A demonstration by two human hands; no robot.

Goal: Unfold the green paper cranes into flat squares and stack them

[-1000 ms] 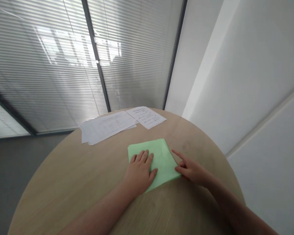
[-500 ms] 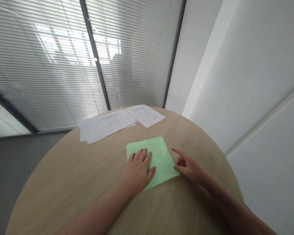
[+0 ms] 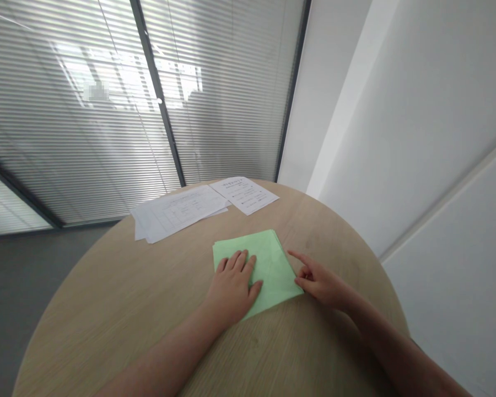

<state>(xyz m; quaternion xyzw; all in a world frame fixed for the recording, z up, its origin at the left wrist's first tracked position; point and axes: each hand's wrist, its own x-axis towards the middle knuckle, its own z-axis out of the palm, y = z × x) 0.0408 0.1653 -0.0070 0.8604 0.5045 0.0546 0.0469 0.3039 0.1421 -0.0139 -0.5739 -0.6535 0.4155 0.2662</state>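
A folded sheet of green paper [image 3: 275, 267] lies on the round wooden table [image 3: 140, 292], with more than one layer showing along its upper right edge. My left hand [image 3: 232, 288] rests flat across its left part, palm down and fingers spread. At the near right corner, my right hand [image 3: 321, 282] has its thumb on the paper, with the lower fingers curled in against it. Its index finger points out past the right edge, apart from the sheet. The curled fingertips are partly hidden.
White printed sheets [image 3: 177, 212] overlap at the table's far left edge. Another printed page [image 3: 248, 194] lies beside them at the far side. Behind the table stands a glass partition with blinds [image 3: 231, 110], and a white wall [image 3: 430, 138] rises on the right.
Almost nothing differs. Both hands and the green paper keep their places, and the view has shifted very slightly.
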